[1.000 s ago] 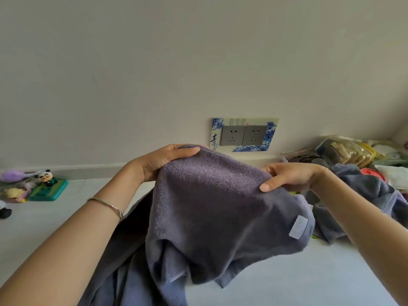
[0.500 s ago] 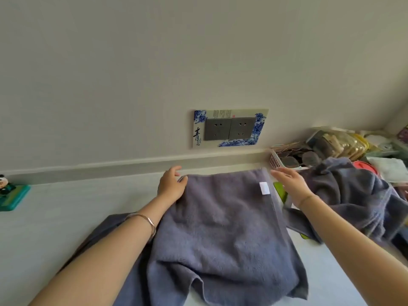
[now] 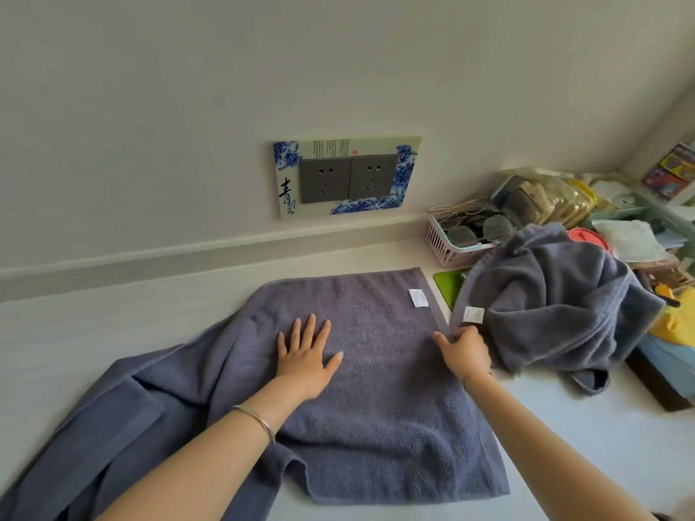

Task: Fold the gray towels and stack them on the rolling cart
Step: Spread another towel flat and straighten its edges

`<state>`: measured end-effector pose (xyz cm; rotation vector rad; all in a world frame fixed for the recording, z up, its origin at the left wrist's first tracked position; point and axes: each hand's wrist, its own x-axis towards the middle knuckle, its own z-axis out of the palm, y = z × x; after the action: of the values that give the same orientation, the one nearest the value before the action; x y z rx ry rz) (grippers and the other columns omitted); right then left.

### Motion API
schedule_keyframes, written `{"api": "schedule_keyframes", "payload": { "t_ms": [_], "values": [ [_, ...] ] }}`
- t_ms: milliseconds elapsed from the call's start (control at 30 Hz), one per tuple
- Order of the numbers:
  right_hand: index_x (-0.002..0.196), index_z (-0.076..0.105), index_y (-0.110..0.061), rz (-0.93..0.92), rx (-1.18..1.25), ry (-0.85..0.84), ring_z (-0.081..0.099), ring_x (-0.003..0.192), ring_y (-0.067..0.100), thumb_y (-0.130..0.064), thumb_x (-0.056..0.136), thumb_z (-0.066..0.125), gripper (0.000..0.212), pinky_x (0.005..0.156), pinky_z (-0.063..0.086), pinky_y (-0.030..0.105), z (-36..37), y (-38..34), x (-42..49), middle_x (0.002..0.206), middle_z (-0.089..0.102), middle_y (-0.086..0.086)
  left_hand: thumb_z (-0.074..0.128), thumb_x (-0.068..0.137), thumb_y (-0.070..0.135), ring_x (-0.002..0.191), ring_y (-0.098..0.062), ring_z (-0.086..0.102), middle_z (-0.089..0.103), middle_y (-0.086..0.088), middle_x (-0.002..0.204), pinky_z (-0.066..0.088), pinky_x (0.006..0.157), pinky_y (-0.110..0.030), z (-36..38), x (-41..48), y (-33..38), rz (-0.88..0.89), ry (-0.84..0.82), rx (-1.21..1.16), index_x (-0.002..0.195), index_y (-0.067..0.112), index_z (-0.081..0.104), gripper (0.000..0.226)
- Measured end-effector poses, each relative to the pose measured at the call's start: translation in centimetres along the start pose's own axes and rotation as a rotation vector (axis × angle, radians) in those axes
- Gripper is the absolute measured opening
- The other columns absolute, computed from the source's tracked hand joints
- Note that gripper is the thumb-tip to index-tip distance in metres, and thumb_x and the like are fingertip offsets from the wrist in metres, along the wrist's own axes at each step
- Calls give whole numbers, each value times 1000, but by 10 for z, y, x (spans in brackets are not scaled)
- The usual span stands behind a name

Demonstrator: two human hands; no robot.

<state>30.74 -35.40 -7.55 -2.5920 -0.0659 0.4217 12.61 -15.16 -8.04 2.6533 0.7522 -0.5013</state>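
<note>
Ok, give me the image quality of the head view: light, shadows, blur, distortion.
Head view: soft, even daylight, no harsh glare. Faint shadows under the left hand and right hand on the spread gray towel. Wide-angle bending curves the wall ledge. Cluttered right edge slightly soft; the socket panel stays sharp.
</note>
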Motion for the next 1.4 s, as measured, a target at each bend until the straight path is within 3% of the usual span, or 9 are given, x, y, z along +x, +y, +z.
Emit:
{"api": "schedule_keyframes", "payload": {
  "t_ms": [233, 300, 400, 600, 767, 1033, 1167, 1267, 1400],
  "values": [
    [88, 56, -6, -258, 250, 67, 59, 80, 32, -26, 93, 57, 20, 71, 45, 37, -20, 14, -15, 80, 65, 9, -46, 36, 76, 142, -23, -25, -36, 5, 147, -17, 112, -46, 16, -11, 2, 22, 103, -13, 136, 31, -32, 111],
    [90, 57, -11, -361, 162, 245, 62, 80, 36, -28, 93, 56, 18, 66, 46, 39, -40, 11, -16, 79, 69, 10, -38, 50, 78, 144, -20, -21, -28, 5, 154, -11, 116, -41, 13, -9, 10, 67, 102, -41, 143, 32, -24, 105],
    [93, 60, -13, -388, -113, 427, 63, 80, 40, -33, 91, 59, 20, 62, 39, 37, -77, 11, -5, 81, 69, 17, 5, 93, 62, 145, -14, -16, -16, 7, 158, -3, 119, -34, 8, -8, 24, 142, 68, -96, 149, 33, -14, 66],
    [90, 56, -9, -282, -238, 446, 60, 84, 39, -26, 89, 62, 18, 63, 36, 35, -90, 38, 9, 91, 64, 18, 14, 99, 52, 144, -13, -20, -19, 6, 157, -12, 118, -35, 16, -9, 38, 244, 54, 18, 150, 30, -11, 60],
    [106, 59, -6, -473, -212, 530, 50, 105, 38, -16, 80, 70, 30, 86, 39, 46, -57, 7, -9, 114, 54, 17, 19, 100, 49, 145, -11, -13, -10, 7, 159, -8, 118, -31, 8, -26, 16, 255, 98, -67, 151, 30, -3, 59],
    [106, 60, -8, -682, -4, -2, 51, 107, 31, -16, 83, 67, 25, 87, 37, 37, 44, -93, -90, 116, 54, 10, -3, 75, 73, 146, -13, -7, 0, 7, 159, -13, 113, -26, -8, -84, -86, 157, 258, -29, 151, 27, 5, 89],
    [108, 60, -8, -684, 81, -180, 52, 106, 25, -19, 86, 65, 25, 88, 40, 34, 89, -131, -148, 114, 55, 8, 20, 83, 67, 147, -19, 2, 6, 2, 159, -5, 116, -31, -12, -128, -148, 72, 337, -34, 151, 21, 11, 83],
    [105, 58, -10, -657, 189, -310, 55, 89, 17, -15, 85, 65, 22, 86, 45, 31, 117, -154, -194, 106, 58, 5, 35, 84, 62, 143, -26, 23, 22, -5, 156, 18, 116, -37, -12, -166, -196, 6, 417, -94, 149, 14, 24, 81],
    [102, 52, -12, -465, 342, -646, 61, 49, 6, -17, 90, 62, 17, 48, 46, 18, 149, -180, -254, 102, 61, 11, 60, 87, 44, 130, -24, 38, 43, -4, 144, 33, 106, -32, -9, -215, -251, -152, 448, -343, 143, 14, 37, 67]
  ]
}}
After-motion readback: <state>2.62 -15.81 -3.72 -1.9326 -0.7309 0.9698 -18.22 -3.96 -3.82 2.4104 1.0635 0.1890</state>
